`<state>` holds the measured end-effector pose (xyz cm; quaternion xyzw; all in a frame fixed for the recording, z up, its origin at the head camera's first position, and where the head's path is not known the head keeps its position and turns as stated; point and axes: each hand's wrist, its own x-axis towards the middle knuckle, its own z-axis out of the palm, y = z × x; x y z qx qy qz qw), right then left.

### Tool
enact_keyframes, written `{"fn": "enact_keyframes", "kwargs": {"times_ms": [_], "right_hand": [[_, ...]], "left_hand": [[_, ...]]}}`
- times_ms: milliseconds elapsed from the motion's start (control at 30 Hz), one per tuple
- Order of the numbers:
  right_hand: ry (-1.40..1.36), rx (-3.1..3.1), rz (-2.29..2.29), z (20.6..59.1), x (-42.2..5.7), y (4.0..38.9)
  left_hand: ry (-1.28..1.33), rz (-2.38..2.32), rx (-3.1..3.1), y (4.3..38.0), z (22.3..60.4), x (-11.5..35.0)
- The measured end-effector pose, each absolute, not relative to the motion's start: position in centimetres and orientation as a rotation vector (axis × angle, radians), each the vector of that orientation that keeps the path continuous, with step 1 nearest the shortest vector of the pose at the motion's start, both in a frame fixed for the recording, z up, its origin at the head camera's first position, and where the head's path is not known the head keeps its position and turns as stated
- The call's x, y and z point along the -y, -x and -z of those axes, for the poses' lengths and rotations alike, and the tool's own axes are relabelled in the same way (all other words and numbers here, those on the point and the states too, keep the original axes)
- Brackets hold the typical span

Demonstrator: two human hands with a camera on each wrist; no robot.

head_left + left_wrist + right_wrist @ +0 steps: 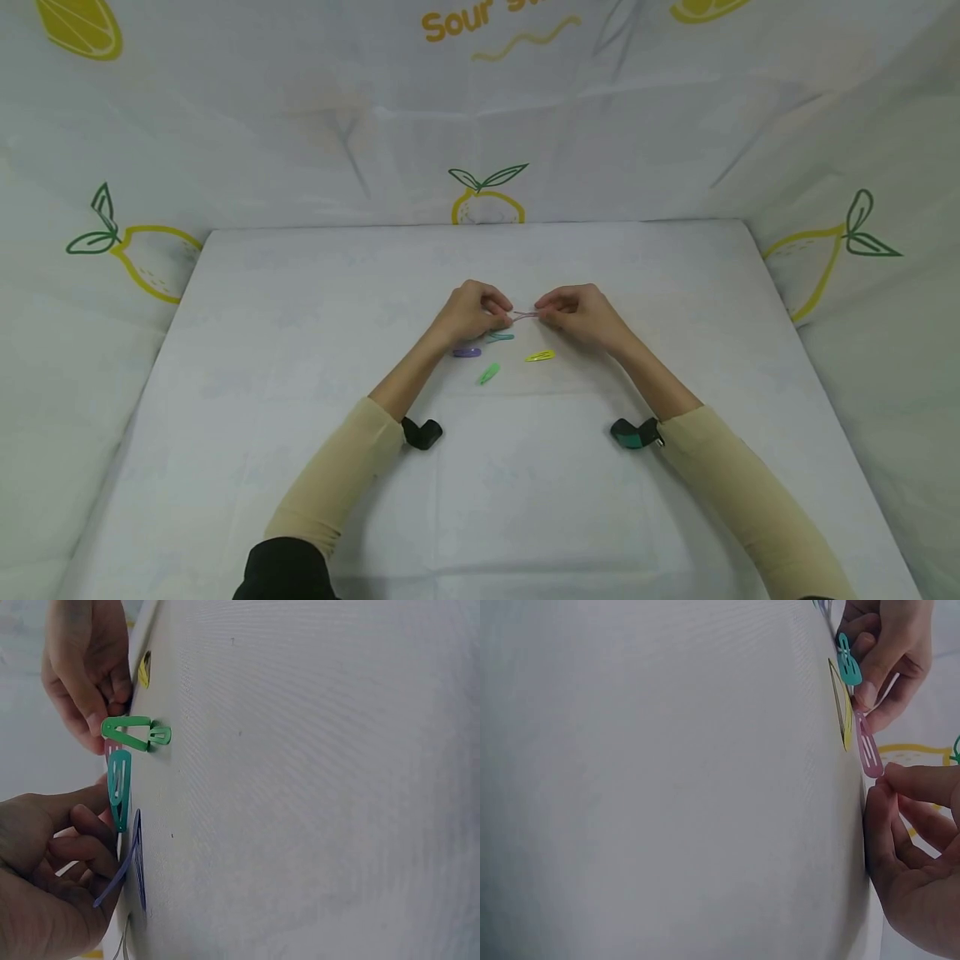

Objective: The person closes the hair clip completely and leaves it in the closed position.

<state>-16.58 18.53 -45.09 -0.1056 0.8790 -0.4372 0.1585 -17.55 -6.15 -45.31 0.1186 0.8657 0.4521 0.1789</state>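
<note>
Right hand (583,315): I'm pinching the broad end of the pink clip (527,315).
Left hand (472,312): I'm pinching its narrow end.
Pink clip: sitting just beyond and right of the teal clip (501,337), long axis running hand to hand, narrow end pointing left.
Handling: I should be gripping lightly, without twisting.

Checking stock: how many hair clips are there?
5 clearly: pink clip between left hand and right hand; teal beside left hand; purple, green, yellow on the table, nearer the person. More may hide behind left hand.
</note>
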Motion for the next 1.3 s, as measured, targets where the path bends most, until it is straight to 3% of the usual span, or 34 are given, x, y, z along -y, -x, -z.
{"fn": "enact_keyframes", "kwargs": {"times_ms": [1300], "right_hand": [[0.357,-2.605,1.198,45.12,-18.04,16.4]], "left_hand": [[-0.405,-1.262,-2.492,17.17,45.32,5.48]]}}
